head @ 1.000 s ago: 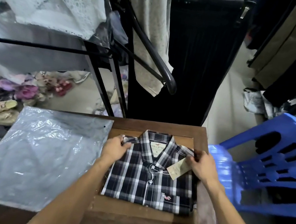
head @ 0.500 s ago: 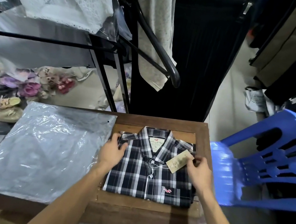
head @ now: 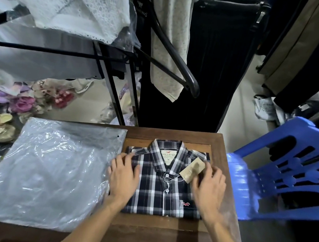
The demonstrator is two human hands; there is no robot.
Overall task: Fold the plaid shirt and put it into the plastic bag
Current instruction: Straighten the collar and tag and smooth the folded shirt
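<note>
On the wooden table [head: 160, 233] the plaid shirt [head: 162, 185] lies folded, collar up, with the left hand [head: 123, 175] and right hand [head: 207, 187] spread flat on its sides, gripping nothing. Smoothing outward evenly should keep the fold square. Just beside its left edge lies the plastic bag [head: 47, 170]; a blue chair [head: 291, 177] crowds the right.

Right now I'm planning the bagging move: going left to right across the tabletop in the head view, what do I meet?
Plastic bag → left hand → plaid shirt → right hand → blue chair.
</note>
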